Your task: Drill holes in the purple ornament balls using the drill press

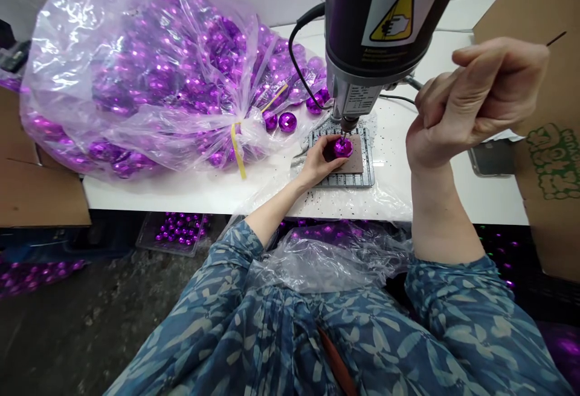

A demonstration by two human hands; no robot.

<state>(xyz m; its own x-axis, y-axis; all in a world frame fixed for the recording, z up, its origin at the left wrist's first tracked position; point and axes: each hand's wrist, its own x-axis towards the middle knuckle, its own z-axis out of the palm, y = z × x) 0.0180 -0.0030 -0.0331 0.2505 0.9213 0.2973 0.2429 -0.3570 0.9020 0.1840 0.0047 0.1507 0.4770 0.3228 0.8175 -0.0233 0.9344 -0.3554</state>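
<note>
My left hand (318,161) is closed around a purple faceted ball (343,147), thumb and fingers at its sides. The ball rests on a brown board (356,163) over the slotted metal base (368,179) of a drill press (353,45). Directly above it, the drill chuck (348,124) points down, and the bit reaches the top of the ball. Raised to the right of the machine, my right hand (475,97) is curled around the press's lever (413,83); most of the lever is hidden by the fingers.
A large clear bag (136,81) of purple balls fills the table's left side. Several loose balls (287,122) lie beside the base. Dark shavings dot the white table (394,196). Cardboard boxes (553,160) flank both sides. Below stands a clear bin (179,233); plastic film (335,257) covers my lap.
</note>
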